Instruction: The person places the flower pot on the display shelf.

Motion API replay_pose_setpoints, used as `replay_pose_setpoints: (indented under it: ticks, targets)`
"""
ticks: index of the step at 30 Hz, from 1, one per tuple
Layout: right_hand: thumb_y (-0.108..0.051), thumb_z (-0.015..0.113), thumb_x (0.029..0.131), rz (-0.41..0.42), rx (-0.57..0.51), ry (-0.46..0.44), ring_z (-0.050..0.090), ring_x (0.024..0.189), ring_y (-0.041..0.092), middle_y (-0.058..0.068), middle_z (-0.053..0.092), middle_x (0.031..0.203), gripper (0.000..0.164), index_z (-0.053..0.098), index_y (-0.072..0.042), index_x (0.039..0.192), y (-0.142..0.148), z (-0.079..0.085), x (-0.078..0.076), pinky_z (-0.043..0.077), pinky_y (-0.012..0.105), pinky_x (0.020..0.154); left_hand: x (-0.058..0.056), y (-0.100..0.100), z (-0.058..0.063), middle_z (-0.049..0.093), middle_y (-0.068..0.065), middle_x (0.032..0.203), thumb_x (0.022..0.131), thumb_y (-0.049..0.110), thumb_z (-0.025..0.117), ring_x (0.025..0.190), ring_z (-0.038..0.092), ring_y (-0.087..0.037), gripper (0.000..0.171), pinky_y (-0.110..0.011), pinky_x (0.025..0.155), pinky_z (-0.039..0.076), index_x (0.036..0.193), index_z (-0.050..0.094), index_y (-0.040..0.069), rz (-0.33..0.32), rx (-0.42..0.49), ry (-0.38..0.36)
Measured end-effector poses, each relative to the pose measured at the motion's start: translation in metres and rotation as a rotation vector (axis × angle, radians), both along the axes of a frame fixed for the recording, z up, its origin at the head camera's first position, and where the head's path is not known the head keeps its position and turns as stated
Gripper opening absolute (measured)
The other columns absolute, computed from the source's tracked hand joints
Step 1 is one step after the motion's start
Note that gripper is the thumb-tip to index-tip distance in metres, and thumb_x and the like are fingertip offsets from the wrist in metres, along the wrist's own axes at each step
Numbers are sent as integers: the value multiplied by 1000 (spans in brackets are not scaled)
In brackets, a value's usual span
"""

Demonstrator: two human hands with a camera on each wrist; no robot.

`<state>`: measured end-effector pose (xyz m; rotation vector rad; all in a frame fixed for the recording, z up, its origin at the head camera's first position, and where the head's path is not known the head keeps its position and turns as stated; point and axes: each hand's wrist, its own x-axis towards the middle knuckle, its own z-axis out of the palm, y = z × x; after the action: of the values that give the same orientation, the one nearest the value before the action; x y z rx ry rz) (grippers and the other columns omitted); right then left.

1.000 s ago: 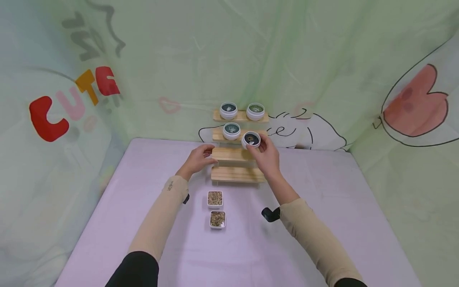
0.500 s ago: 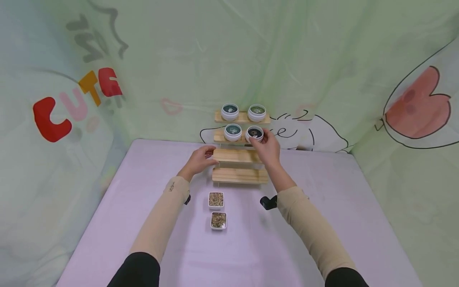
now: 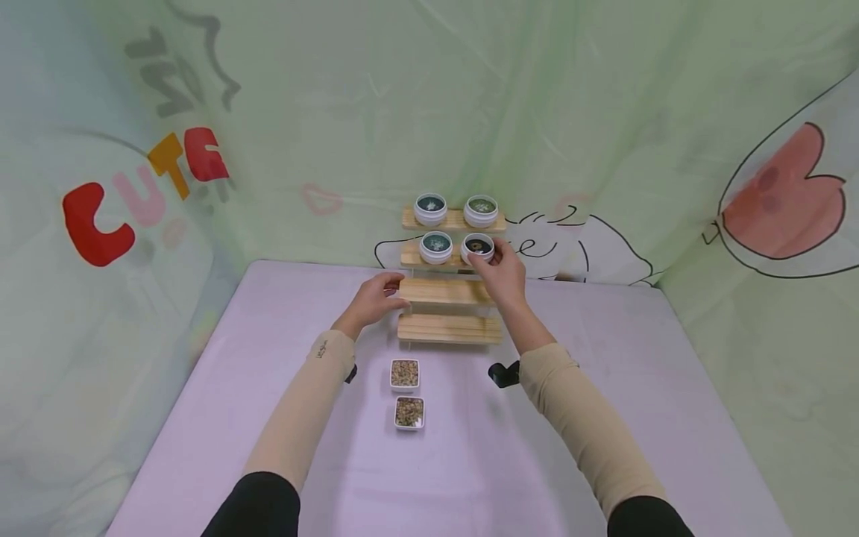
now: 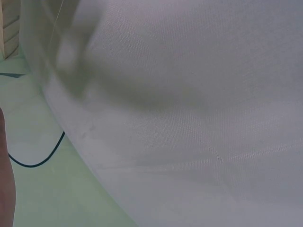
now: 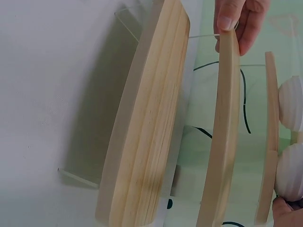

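Observation:
A four-tier wooden display stand with clear supports stands at the back of the table. My right hand holds a small round white pot by its sides, on the right of the second tier from the top. Its inside is dark with a small tan spot. In the right wrist view, my thumb lies against the white pot. My left hand grips the left end of the third tier down; the right wrist view shows that hand pinching the plank.
Beside the held pot sits another white pot, teal inside. On the top tier are a dark blue one and a green one. Two square white dishes of brown granules stand in front. A printed curtain hangs behind the table.
My right hand has moved the dark pot up and back, from above the third tier onto the second tier, level with the teal one. My left hand has stayed at the stand.

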<state>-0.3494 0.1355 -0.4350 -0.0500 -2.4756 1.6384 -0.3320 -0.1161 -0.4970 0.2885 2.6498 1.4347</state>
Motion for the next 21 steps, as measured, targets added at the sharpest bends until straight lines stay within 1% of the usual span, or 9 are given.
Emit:
replay_pose_setpoints:
  ticks: [5,9,13,16,19,21]
  targets:
    - [-25,72,88,-1,0,-9,51,128,25,20,52,139,67,43,1,143,1,0,2,45,27,106,0,0,-1,52,-17,138,85,14,78,124,53,-29,65,-32,107,45,140,48,-2,-4,2,4]
    - [-25,72,89,10,-4,6,49,131,24,20,49,142,68,42,1,144,3,1,6,43,25,108,0,-1,-2,53,-17,138,85,14,77,124,53,-28,64,-33,107,45,140,48,-2,-7,-2,2]
    - [-20,71,90,33,-27,41,46,134,24,20,47,144,67,40,3,144,4,-1,16,39,24,111,0,-2,-3,53,-17,137,86,15,77,124,54,-28,64,-33,107,45,140,48,-1,-6,1,2]
    - [-20,72,90,42,-49,64,44,135,25,20,46,144,67,40,4,144,5,-2,25,37,22,112,-1,-2,-4,53,-17,137,86,15,77,124,54,-28,64,-32,107,45,140,48,-1,-8,7,4]
    - [-21,72,89,45,-65,73,43,136,24,19,46,145,67,41,4,144,6,-5,34,37,21,112,-1,-2,-3,53,-16,137,86,15,77,124,53,-27,64,-32,107,45,140,48,-1,-10,9,4]
    - [-20,71,90,47,-60,62,42,137,23,18,44,146,67,41,3,144,6,-7,40,36,21,112,0,-2,-3,53,-16,138,86,15,77,124,53,-27,64,-32,107,45,140,48,-1,-11,11,4]
